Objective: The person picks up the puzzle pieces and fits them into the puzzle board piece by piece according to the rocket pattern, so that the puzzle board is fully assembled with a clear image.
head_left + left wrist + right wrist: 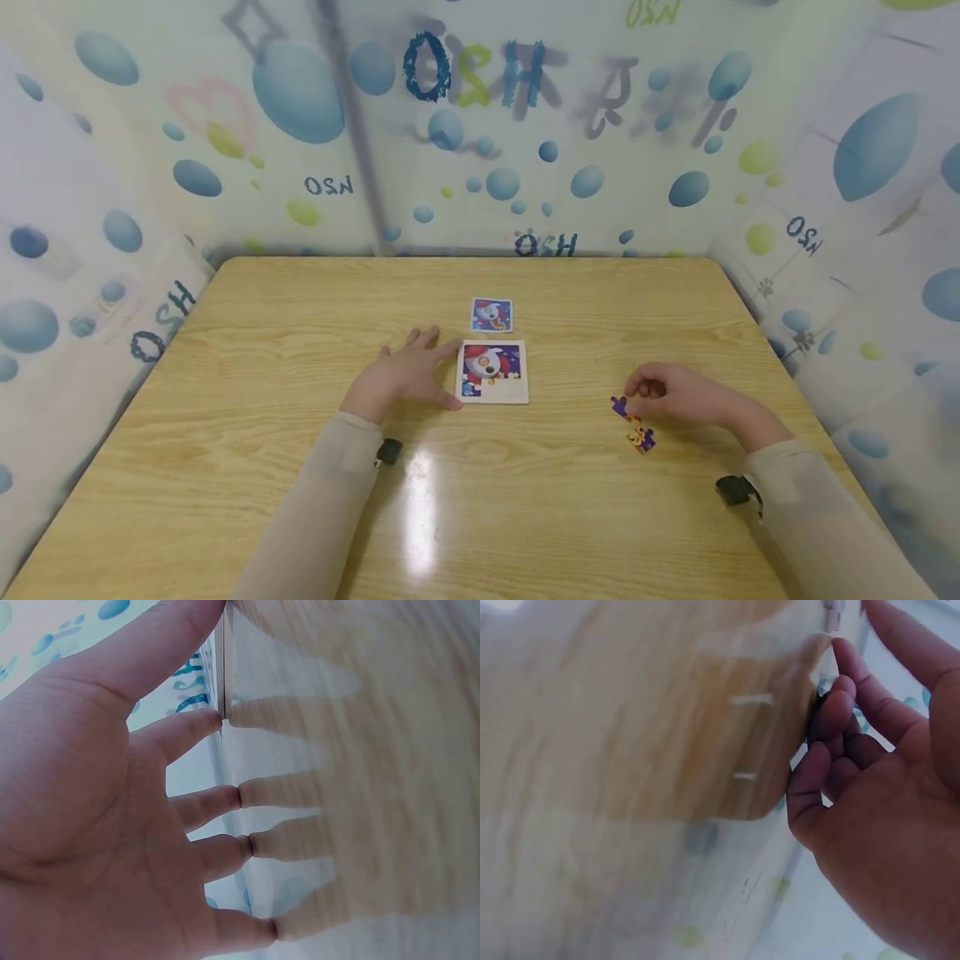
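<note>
In the head view, a square jigsaw board (504,392) lies mid-table, with a red, white and blue cartoon picture and a pale bare area at its lower right. My left hand (408,375) is spread at its left side, thumb and forefinger against the edge; the other fingertips rest on the table in the left wrist view. My right hand (686,396) pinches a purple puzzle piece (618,406) at the tabletop, its other fingers (808,776) curled. Just below it, more orange and purple puzzle pieces (642,439) lie close together; the hand partly hides the group.
A small picture card (492,315) with a similar design lies just beyond the board. The wooden table (300,308) meets a curtain (480,167) patterned with blue and green drops at its back and sides.
</note>
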The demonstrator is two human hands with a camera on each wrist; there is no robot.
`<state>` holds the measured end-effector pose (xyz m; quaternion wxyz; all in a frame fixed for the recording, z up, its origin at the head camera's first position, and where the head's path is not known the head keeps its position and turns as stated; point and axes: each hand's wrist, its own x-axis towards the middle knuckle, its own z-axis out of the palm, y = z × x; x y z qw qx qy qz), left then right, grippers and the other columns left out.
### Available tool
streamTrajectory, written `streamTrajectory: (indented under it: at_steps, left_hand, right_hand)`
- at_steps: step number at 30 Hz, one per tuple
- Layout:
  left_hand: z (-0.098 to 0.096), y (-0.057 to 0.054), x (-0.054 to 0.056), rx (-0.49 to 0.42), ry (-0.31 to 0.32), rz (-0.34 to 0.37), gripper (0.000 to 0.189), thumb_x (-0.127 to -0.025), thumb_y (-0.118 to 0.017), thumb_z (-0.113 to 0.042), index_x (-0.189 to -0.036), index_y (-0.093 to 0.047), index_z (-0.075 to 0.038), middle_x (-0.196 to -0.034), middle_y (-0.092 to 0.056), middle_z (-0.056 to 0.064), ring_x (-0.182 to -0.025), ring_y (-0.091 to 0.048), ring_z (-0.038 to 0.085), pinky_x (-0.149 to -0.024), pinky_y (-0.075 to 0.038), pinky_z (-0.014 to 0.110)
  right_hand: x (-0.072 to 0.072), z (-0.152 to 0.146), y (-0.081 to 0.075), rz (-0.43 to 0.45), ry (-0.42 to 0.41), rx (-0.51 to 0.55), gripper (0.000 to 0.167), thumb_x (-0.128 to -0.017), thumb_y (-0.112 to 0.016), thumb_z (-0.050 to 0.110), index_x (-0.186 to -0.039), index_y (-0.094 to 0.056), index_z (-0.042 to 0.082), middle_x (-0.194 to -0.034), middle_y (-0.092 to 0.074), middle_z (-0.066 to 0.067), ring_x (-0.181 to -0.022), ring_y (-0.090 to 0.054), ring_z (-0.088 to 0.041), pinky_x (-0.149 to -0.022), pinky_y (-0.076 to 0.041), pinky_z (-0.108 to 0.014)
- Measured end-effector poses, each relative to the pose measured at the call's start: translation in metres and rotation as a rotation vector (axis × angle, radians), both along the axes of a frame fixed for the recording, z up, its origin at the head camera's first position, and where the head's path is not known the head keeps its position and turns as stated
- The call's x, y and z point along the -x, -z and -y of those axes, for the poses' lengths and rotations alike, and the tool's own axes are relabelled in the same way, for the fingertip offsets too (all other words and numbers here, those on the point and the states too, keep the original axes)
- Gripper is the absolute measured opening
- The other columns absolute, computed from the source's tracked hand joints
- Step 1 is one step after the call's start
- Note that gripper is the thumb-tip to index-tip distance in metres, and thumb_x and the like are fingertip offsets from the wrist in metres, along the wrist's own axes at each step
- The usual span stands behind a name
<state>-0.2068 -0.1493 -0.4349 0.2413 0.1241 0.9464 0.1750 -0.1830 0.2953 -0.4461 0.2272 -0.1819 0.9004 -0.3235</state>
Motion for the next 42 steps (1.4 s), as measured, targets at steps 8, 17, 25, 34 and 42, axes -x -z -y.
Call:
streamTrajectory:
  at_steps: [8,17,25,34,42]
  left_hand:
    - [0.001,-0.001,0.000,0.003,-0.004,0.004,0.106,-0.089,-0.088,-0.055,-0.175,-0.030,-0.033,-0.187,-0.005,0.014,-0.172,0.005,0.045,-0.130,0.001,0.083]
    - [0.000,-0.001,0.000,0.001,0.005,0.004,0.105,-0.089,-0.088,-0.056,-0.175,-0.030,-0.034,-0.187,-0.006,0.014,-0.172,0.004,0.045,-0.130,0.001,0.083]
    - [0.000,-0.003,-0.001,0.005,0.007,0.000,0.106,-0.090,-0.087,-0.055,-0.175,-0.029,-0.033,-0.187,-0.005,0.015,-0.172,0.004,0.046,-0.130,0.002,0.082]
    - [-0.001,-0.003,-0.002,-0.002,-0.002,0.005,0.105,-0.090,-0.088,-0.055,-0.175,-0.030,-0.033,-0.187,-0.005,0.014,-0.172,0.004,0.045,-0.130,0.001,0.082]
    - [0.000,-0.003,-0.002,-0.001,0.004,0.000,0.106,-0.090,-0.087,-0.055,-0.175,-0.029,-0.033,-0.187,-0.005,0.015,-0.172,0.004,0.045,-0.130,0.001,0.083]
  right_hand:
    - [-0.002,0.009,0.002,-0.026,-0.020,0.010,0.032,-0.092,-0.090,0.029,-0.104,-0.069,0.009,-0.095,-0.053,-0.004,-0.088,-0.047,-0.019,-0.072,-0.041,-0.028]
    - [-0.002,-0.001,0.010,-0.048,-0.053,0.049,0.022,-0.100,-0.081,0.018,-0.118,-0.071,0.010,-0.100,-0.057,-0.003,-0.088,-0.049,-0.015,-0.074,-0.044,-0.027]
    - [-0.003,-0.002,0.006,0.008,-0.032,0.103,0.036,-0.100,-0.081,0.015,-0.130,-0.064,0.005,-0.100,-0.050,-0.005,-0.085,-0.046,-0.012,-0.071,-0.041,-0.027]
    - [-0.004,-0.003,0.007,-0.038,-0.041,0.077,0.029,-0.099,-0.082,0.016,-0.121,-0.066,0.006,-0.099,-0.050,-0.004,-0.084,-0.047,-0.012,-0.071,-0.041,-0.027]
    - [-0.007,-0.001,0.007,-0.098,-0.051,0.050,0.027,-0.101,-0.081,0.016,-0.120,-0.068,0.004,-0.098,-0.054,-0.003,-0.086,-0.048,-0.010,-0.072,-0.043,-0.026]
